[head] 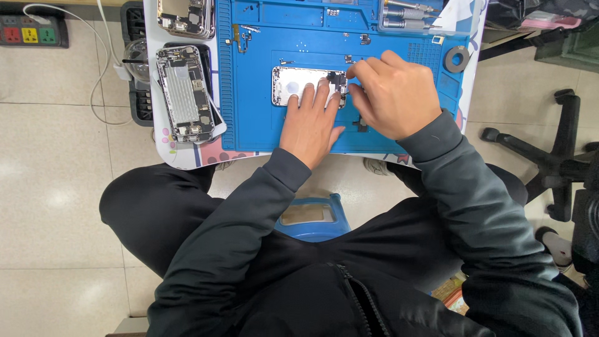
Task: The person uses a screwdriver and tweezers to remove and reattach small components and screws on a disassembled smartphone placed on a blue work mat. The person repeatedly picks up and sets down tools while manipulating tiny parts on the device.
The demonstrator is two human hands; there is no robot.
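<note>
The near edge of the opened phone shell [298, 84] sits under the left hand [310, 122], and the right hand [390, 93] covers its right end. Whatever those right fingertips pinch is too tiny to tell. The top phone [185, 15] is cut off by the far edge.

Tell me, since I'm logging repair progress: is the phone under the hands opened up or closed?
Opened up: the phone lies flat on the blue mat, its bare inner shell and components exposed.

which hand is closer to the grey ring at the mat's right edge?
Right. The right hand works at the open phone's right end, close to the grey ring; the left hand lies flat on the phone, farther off.
</note>
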